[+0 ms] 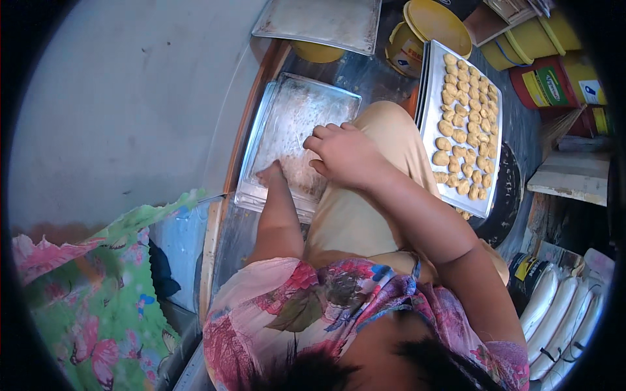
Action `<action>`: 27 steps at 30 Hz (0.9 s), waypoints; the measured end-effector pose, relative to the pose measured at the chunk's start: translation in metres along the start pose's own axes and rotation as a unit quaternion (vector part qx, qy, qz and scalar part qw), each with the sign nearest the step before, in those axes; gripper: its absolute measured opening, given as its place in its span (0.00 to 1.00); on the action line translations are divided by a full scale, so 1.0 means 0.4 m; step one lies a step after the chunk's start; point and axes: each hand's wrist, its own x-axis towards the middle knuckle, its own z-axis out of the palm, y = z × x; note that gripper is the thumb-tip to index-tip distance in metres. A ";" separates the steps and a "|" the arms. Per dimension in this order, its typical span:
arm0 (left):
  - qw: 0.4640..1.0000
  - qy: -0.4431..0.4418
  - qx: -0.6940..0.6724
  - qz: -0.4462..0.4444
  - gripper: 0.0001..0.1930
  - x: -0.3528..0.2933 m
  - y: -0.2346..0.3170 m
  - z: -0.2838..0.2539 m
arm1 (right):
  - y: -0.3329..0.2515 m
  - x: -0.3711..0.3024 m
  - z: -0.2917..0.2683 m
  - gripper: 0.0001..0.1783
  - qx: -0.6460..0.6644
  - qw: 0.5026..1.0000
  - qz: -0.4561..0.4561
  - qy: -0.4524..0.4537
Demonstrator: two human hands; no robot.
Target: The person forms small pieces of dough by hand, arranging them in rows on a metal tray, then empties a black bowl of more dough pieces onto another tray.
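Observation:
A flat, worn metal baking tray (310,104) lies at the left of my bent knee, on top of at least one other tray. My left hand (270,172) reaches down onto its left side. That hand is strongly foreshortened, so its fingers are hard to make out. Over the tray's right edge, beside my knee, hangs my right hand (344,151), with its fingers loosely bent and apart and nothing visible in them. To the right stands a light tray (427,146) bearing many small tan dough pieces (460,135) in rows.
Another metal tray (313,23) rests over a yellow container at the top. Yellow tubs (438,26) and a red bucket (544,83) stand at the back right. Long clear-wrapped packages (554,319) lie at lower right. A green floral cloth (85,313) hangs at lower left.

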 end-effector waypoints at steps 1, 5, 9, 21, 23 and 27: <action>1.000 -0.001 0.000 -0.003 0.54 -0.020 0.034 -0.011 | 0.002 0.000 -0.006 0.15 0.005 1.000 0.008 0.006; 0.935 0.100 0.232 0.249 0.54 0.017 0.097 -0.097 | -0.011 0.005 -0.018 0.15 0.011 1.000 0.004 0.011; 0.886 -0.022 0.358 0.293 0.57 0.039 0.146 -0.128 | 0.019 -0.004 -0.018 0.15 0.021 0.999 0.023 0.015; 0.769 -0.265 0.138 0.565 0.23 -0.227 0.127 -0.321 | 0.044 -0.004 -0.014 0.16 0.031 0.998 0.050 0.006; 0.758 -0.229 0.157 0.590 0.19 -0.346 0.118 -0.454 | 0.015 0.007 -0.011 0.16 0.064 0.997 0.015 0.031; 0.730 -0.243 0.169 0.616 0.18 -0.470 0.159 -0.678 | -0.001 0.000 -0.031 0.20 0.097 0.994 0.047 0.004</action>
